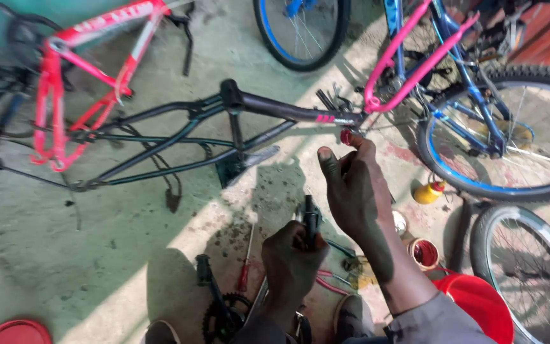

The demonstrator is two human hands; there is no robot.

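While the red bicycle frame (90,70) and the dark bicycle frame (224,121) lie on the concrete floor (97,223) toward its left and far edges, the work in hand sits nearer the person. A crank with chainring (221,312) and a red-handled screwdriver (245,271) lie at the near edge. The left hand (293,258) has its fingers closed round a black tool handle (310,220), held upright. The right hand (358,191) is raised beside it, thumb and forefinger pinched on a small red part (346,136) at the fingertips. Judged stage: a small fitting is being held up for inspection; the next move calls for a steady pinch. A yellow oil bottle (429,191), red grease tin (424,253) and red bucket (479,302) stand right.
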